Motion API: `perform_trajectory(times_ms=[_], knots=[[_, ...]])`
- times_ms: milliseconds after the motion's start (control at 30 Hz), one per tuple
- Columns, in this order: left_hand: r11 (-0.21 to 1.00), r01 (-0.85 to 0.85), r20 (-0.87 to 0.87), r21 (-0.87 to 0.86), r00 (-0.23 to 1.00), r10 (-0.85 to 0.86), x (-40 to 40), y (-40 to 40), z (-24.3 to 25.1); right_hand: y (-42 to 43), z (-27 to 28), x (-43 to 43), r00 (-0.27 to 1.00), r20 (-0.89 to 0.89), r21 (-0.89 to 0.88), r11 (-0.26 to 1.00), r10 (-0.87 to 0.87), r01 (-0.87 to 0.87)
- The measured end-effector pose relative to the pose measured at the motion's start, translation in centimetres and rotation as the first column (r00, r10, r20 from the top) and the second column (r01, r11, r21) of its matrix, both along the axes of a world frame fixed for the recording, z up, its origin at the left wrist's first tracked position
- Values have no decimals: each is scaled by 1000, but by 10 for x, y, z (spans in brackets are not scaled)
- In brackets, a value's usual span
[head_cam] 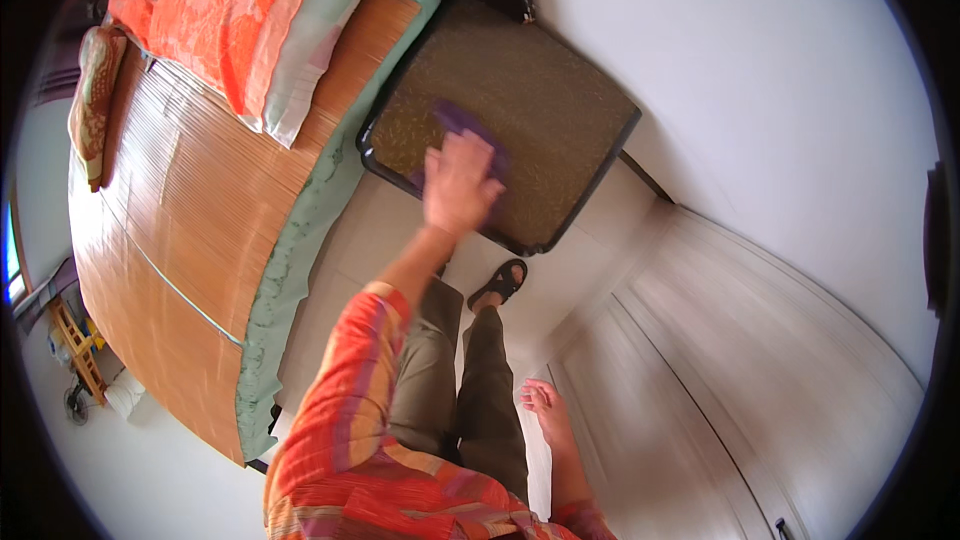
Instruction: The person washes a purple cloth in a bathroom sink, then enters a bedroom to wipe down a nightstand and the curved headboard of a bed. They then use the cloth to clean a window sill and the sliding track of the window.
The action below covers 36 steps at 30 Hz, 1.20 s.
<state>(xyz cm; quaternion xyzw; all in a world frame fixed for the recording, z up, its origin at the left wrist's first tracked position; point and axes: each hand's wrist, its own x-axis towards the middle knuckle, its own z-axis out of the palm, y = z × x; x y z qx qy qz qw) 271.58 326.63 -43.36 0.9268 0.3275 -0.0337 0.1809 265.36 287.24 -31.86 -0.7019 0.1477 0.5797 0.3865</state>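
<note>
My left hand [459, 184] is on a purple cloth [469, 127], pressing it to the dark, speckled top of a small black-edged table [555, 120]. The hand and cloth are blurred. Parts of the cloth show past the fingertips and on both sides of the hand. My right hand [546, 406] hangs low beside my leg, near the wardrobe doors, with its fingers loosely bent and nothing seen in it.
Left of the table stands a bed with a bamboo mat [202, 217], an orange patterned cover [217, 22] and a green edge [277, 300]. A pale wooden wardrobe [675, 360] and a white wall [720, 67] are on the right. My sandalled foot [501, 283] is near the table.
</note>
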Motion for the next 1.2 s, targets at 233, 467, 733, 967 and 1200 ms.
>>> perform_trajectory(times_ms=[233,467,733,967,1200], knots=[[880,473,220,-41,864,-454,29,-63,-27,2,-11,30,995,-22,-54,994,94,-95],[937,-202,233,286,963,136,84,100,-36,-19,-29,53,999,-33,-27,999,-19,19],[836,-419,112,353,907,407,181,104,-57,-60,-32,63,980,-37,-111,976,-195,190],[977,-177,152,116,976,159,247,-17,-45,-68,-37,64,976,-89,-24,980,-199,197],[954,281,116,109,949,-293,224,-72,-37,-72,-35,71,980,-60,-60,981,-188,184]])
